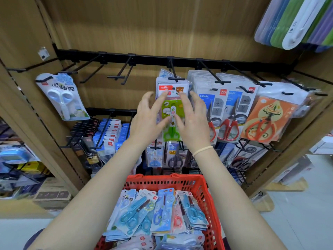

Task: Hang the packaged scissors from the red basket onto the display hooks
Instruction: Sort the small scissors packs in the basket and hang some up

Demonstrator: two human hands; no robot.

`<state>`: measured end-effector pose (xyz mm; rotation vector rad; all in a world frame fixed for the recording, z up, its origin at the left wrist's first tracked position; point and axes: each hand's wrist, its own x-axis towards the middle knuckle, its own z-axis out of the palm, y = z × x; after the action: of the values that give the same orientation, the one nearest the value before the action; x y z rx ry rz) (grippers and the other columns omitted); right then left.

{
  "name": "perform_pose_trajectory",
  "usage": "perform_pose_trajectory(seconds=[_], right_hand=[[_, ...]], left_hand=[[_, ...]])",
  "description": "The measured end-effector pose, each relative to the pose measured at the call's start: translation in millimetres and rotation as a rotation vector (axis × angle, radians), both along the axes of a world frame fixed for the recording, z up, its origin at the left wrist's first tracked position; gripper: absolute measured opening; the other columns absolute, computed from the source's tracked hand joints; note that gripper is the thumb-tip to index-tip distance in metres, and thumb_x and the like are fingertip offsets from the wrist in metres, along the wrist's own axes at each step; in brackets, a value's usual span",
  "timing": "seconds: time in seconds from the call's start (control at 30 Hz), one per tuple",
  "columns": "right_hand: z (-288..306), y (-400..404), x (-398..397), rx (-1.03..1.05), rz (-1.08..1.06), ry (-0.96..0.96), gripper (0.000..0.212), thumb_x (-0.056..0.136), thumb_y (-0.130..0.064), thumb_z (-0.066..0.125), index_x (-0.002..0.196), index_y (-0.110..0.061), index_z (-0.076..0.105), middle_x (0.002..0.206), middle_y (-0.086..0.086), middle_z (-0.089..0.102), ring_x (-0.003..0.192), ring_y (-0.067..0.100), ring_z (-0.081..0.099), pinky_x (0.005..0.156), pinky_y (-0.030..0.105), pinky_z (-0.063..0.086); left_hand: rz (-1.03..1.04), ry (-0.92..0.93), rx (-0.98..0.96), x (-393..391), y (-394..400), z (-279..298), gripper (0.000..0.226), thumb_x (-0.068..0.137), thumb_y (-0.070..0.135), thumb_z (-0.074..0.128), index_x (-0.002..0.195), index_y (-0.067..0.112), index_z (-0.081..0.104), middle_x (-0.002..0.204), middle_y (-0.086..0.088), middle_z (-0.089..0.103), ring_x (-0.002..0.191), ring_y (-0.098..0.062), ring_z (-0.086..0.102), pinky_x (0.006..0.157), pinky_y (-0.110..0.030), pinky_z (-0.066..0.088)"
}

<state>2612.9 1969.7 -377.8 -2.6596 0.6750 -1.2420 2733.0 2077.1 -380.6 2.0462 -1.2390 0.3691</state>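
Scissors in a green pack (pixel 172 116) hang on a hook (pixel 174 73) of the top rail, both hands at its sides. Left hand (pixel 149 120) and right hand (pixel 193 120) have fingers spread, seemingly just letting go, though blur hides any contact. Next comes reaching down to the basket (pixel 203 188) for another pack (pixel 133 212).

**Scissors, basket and hooks**

A green scissors pack (pixel 172 112) hangs upright on a black hook (pixel 174 73) of the top rail. Below, the red basket (pixel 201 188) holds a loose heap of blue packs (pixel 137 212), lying flat and overlapping.
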Motion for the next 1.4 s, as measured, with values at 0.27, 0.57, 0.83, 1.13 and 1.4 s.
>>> perform_pose_trajectory(seconds=[0.27,0.57,0.83,1.13,1.4], right_hand=[[-10.4,-27.0,25.9,-0.154,-0.020,0.208,0.065,0.106,-0.034,0.046,0.161,-0.010,0.019,0.168,0.013,0.011,0.156,0.030,0.011,0.124,0.041,0.011],[-10.7,-21.0,26.2,-0.041,0.016,0.172,0.063,0.106,-0.037,0.045,0.160,-0.011,0.024,0.168,0.008,0.016,0.156,0.025,0.011,0.125,0.041,0.008],[-103.1,52.0,-1.6,0.085,0.158,-0.061,0.022,0.095,-0.015,0.052,0.108,-0.006,0.067,0.105,0.010,0.067,0.103,0.028,0.058,0.089,0.040,0.044],[-283.4,122.0,-0.5,0.872,0.191,0.816,0.029,0.098,-0.028,0.060,0.118,-0.009,0.065,0.125,0.013,0.061,0.123,0.031,0.055,0.101,0.037,0.042],[-328.0,142.3,7.3,0.902,0.062,0.931,0.079,0.089,-0.054,0.068,0.148,-0.010,0.039,0.163,0.011,0.022,0.153,0.028,0.016,0.124,0.042,0.020]], left_hand=[[-0.003,-0.071,0.191,33.6,-19.3,-1.9,0.080,0.098,0.063,0.047,0.161,0.045,0.002,0.172,-0.005,-0.004,0.158,-0.027,0.008,0.113,-0.050,0.040],[-0.079,0.021,0.157,35.7,-11.7,-2.0,0.068,0.105,0.053,0.044,0.162,0.042,0.009,0.172,-0.004,0.005,0.157,-0.026,0.013,0.117,-0.048,0.032],[0.128,0.159,0.064,7.3,117.9,-147.0,0.054,0.101,0.043,0.040,0.134,0.005,0.060,0.136,-0.014,0.057,0.128,-0.030,0.051,0.104,-0.047,0.045],[0.311,0.642,0.375,-32.0,254.0,-293.9,0.079,0.099,0.050,0.044,0.160,0.005,0.023,0.156,-0.018,0.040,0.142,-0.035,0.041,0.114,-0.046,0.037],[0.301,0.715,0.314,-30.1,252.4,-294.5,0.079,0.102,0.041,0.057,0.163,0.015,0.015,0.156,-0.011,0.040,0.140,-0.030,0.041,0.102,-0.049,0.047]])
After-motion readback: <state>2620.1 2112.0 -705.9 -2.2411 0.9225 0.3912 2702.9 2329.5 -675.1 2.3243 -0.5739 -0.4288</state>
